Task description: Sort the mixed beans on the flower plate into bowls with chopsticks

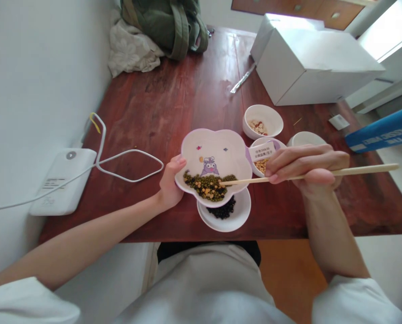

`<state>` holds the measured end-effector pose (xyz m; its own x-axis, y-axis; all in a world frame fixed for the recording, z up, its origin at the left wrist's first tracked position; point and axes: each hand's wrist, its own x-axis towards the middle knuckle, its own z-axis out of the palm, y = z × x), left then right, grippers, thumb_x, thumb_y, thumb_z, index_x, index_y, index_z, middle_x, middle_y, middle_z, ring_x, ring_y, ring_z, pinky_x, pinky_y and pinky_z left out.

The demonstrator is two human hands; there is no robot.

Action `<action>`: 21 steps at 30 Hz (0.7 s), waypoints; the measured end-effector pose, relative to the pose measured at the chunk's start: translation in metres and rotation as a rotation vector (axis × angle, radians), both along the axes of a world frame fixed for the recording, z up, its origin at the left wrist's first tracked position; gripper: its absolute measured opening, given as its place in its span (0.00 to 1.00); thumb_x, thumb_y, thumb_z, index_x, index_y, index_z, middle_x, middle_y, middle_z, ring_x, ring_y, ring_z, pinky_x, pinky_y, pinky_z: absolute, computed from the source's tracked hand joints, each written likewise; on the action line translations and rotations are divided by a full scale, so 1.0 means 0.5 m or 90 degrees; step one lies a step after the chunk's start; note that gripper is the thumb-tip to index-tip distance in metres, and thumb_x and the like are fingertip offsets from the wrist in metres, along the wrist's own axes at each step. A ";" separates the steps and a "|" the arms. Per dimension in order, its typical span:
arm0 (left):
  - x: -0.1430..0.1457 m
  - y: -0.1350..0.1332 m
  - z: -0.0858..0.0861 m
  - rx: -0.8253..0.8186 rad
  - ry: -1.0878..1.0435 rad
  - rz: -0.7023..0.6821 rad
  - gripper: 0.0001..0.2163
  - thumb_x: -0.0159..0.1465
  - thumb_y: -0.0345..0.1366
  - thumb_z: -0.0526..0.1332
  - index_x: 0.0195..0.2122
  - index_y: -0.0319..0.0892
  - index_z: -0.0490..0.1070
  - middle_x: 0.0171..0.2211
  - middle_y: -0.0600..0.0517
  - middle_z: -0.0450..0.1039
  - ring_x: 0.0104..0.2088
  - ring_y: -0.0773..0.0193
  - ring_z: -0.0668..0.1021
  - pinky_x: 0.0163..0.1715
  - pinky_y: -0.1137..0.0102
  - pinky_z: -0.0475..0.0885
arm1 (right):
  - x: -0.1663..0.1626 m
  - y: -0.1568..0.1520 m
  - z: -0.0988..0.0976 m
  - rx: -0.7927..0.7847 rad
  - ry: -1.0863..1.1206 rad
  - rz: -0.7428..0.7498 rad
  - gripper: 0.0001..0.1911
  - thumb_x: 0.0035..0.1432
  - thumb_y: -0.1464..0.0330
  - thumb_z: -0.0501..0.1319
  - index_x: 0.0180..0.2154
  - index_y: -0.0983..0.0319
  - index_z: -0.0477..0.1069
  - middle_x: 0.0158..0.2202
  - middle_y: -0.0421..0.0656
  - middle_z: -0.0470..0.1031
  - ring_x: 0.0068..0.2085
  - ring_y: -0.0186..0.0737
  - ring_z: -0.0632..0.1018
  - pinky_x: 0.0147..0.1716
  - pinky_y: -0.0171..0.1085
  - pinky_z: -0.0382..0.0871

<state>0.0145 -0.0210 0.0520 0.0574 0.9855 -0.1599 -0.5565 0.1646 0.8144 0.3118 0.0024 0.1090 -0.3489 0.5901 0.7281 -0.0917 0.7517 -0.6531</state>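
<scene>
My left hand grips the left rim of a flower-shaped white plate, tilted toward me, with mixed green and yellow beans heaped at its near edge. My right hand is closed on a pair of wooden chopsticks whose tips reach into the beans. Under the plate's near edge sits a white bowl of black beans. Behind the plate are a bowl of yellow beans with a paper label, a bowl of pale and reddish beans, and another white bowl partly hidden by my right hand.
On the red-brown wooden table, a white cardboard box stands at the back right; a green bag and cloth lie at the back left. A white device with a looped cable lies at the left edge. A blue object juts in from the right.
</scene>
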 end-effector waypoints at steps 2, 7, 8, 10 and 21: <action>-0.002 0.002 -0.002 0.008 -0.010 -0.015 0.21 0.58 0.57 0.80 0.31 0.46 0.78 0.30 0.47 0.82 0.55 0.29 0.91 0.61 0.45 0.88 | 0.001 -0.003 0.005 -0.028 -0.035 -0.009 0.22 0.83 0.47 0.71 0.42 0.51 0.99 0.30 0.46 0.92 0.25 0.47 0.86 0.23 0.47 0.83; -0.006 0.005 -0.003 0.023 -0.007 -0.026 0.21 0.59 0.57 0.80 0.30 0.47 0.78 0.28 0.47 0.78 0.53 0.31 0.91 0.57 0.46 0.89 | -0.002 -0.007 0.015 -0.048 -0.102 0.023 0.18 0.79 0.49 0.76 0.41 0.51 0.98 0.30 0.46 0.92 0.25 0.46 0.88 0.21 0.43 0.80; -0.007 0.005 -0.003 0.027 -0.006 -0.026 0.20 0.60 0.57 0.80 0.30 0.47 0.79 0.28 0.46 0.78 0.52 0.32 0.91 0.56 0.46 0.90 | -0.003 -0.007 0.016 -0.051 -0.098 0.028 0.19 0.79 0.48 0.76 0.40 0.51 0.98 0.30 0.46 0.92 0.25 0.45 0.88 0.21 0.42 0.80; -0.009 0.006 -0.005 0.031 -0.003 -0.025 0.20 0.60 0.57 0.80 0.31 0.46 0.81 0.29 0.47 0.79 0.49 0.35 0.91 0.53 0.48 0.90 | -0.006 -0.006 0.018 -0.061 -0.088 0.032 0.19 0.79 0.48 0.76 0.39 0.51 0.97 0.30 0.46 0.92 0.23 0.44 0.85 0.21 0.42 0.80; -0.018 0.007 -0.011 0.031 0.030 0.003 0.25 0.59 0.60 0.82 0.28 0.47 0.76 0.26 0.51 0.71 0.38 0.48 0.84 0.44 0.56 0.83 | -0.014 -0.010 0.012 -0.130 -0.035 0.021 0.23 0.76 0.47 0.79 0.34 0.55 0.96 0.29 0.46 0.92 0.17 0.37 0.79 0.15 0.37 0.75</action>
<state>0.0057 -0.0174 0.0463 0.0464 0.9924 -0.1142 -0.5174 0.1217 0.8471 0.3046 -0.0026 0.1150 -0.4070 0.7105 0.5741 -0.0740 0.6008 -0.7959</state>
